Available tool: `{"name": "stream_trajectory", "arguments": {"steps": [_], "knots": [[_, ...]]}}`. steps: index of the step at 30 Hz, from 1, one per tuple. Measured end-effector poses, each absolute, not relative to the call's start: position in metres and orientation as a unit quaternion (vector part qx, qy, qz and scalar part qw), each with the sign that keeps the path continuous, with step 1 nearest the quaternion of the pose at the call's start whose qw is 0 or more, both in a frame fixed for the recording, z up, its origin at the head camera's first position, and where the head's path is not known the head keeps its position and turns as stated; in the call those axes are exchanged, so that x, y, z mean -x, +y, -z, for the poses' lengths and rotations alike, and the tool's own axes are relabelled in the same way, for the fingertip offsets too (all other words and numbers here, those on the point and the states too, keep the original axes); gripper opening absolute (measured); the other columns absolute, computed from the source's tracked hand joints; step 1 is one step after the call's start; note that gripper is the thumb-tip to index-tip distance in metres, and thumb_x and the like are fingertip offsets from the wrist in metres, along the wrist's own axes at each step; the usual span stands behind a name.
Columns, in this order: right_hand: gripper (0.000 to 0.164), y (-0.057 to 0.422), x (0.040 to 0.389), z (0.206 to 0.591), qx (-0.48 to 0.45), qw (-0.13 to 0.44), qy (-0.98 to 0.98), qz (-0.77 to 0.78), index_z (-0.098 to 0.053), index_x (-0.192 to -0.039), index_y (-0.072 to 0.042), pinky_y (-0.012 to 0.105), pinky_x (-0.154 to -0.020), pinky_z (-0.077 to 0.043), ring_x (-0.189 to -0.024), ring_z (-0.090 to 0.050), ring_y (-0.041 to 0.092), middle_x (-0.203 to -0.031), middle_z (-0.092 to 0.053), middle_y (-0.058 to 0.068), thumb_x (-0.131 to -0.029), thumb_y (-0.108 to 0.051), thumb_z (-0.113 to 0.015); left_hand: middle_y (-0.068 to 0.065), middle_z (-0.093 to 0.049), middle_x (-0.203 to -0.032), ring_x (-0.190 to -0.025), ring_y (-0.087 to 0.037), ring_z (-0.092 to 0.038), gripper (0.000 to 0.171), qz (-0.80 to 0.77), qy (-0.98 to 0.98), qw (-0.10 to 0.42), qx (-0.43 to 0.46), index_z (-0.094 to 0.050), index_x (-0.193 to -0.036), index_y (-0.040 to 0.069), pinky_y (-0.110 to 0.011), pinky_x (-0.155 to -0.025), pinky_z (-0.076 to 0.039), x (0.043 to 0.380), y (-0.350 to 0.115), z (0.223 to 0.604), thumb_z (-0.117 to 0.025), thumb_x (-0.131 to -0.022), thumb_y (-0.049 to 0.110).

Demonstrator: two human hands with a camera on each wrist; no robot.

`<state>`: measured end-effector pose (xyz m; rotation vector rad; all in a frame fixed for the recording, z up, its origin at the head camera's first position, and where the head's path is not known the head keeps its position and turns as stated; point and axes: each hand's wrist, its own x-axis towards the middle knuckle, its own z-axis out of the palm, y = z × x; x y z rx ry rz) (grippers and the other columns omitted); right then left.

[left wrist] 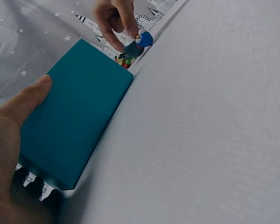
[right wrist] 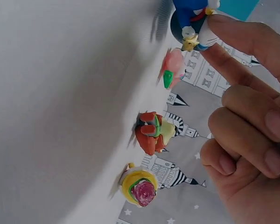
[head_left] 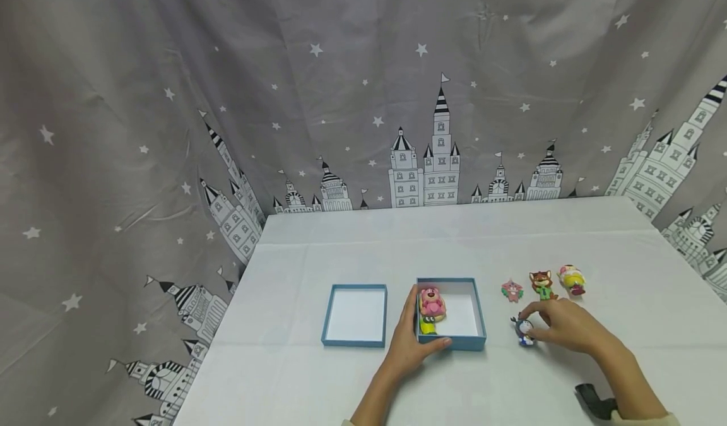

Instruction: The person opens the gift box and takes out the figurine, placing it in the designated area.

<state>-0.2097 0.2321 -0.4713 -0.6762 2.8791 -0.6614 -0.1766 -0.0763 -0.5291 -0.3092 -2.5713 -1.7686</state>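
My left hand (head_left: 406,348) grips a blue box (head_left: 467,343) at its near left corner, the thumb along the front wall. Inside the box a pink bear figurine (head_left: 432,306) lies at the left, above a yellow-green figurine (head_left: 427,327). To the right of the box, my right hand (head_left: 568,325) pinches a blue-and-white cat figurine (head_left: 524,331) between thumb and index finger. The same cat figurine (right wrist: 191,18) shows a gold piece and a red band in the right wrist view, where the other fingers are curled in. Whether it touches the table cannot be told.
A shallow blue-rimmed lid (head_left: 356,315) lies left of the box. Beyond the right hand lie a pink figurine (head_left: 512,291), a brown fox figurine (head_left: 542,284) and a yellow figurine (head_left: 572,279). A grey castle-print curtain (head_left: 341,98) hangs behind the white table (head_left: 295,388).
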Motion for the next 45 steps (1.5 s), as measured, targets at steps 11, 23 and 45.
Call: {"name": "stream_trajectory", "arguments": {"steps": [11, 23, 45], "knots": [[0.022, 0.233, 0.210, 0.474, 0.218, 0.066, 0.946, 0.231, -0.072, -0.097, -0.015, 0.019, -0.043, -0.023, -0.048, -0.027, 0.003, -0.055, -0.034, -0.010, -0.076, -0.023, -0.072, 0.003, -0.012, -0.153, -0.138, -0.020, -0.015, 0.105, 0.565, -0.820, 0.000, 0.098, -0.009, -0.149, 0.027, -0.048, -0.109, -0.019, 0.176, -0.076, 0.526, -0.078, -0.071, 0.038], [0.027, 0.237, 0.210, 0.478, 0.221, 0.040, 0.938, 0.265, -0.071, -0.099, -0.016, 0.019, -0.044, -0.024, -0.049, -0.026, 0.003, -0.055, -0.033, -0.011, -0.078, -0.033, -0.072, 0.004, -0.012, -0.153, -0.138, -0.020, -0.015, 0.105, 0.564, -0.820, 0.003, 0.100, -0.009, -0.149, 0.027, -0.048, -0.109, -0.019, 0.177, -0.076, 0.525, -0.078, -0.072, 0.037], [0.024, 0.170, 0.217, 0.464, 0.317, -0.056, 0.872, 0.370, -0.066, -0.100, -0.026, 0.019, -0.047, -0.028, -0.049, -0.025, -0.002, -0.055, -0.026, -0.019, -0.078, -0.019, -0.073, 0.003, -0.012, -0.153, -0.138, -0.021, -0.015, 0.103, 0.562, -0.822, -0.003, 0.098, -0.008, -0.149, 0.029, -0.050, -0.108, -0.020, 0.176, -0.076, 0.527, -0.077, -0.073, 0.038]]}}
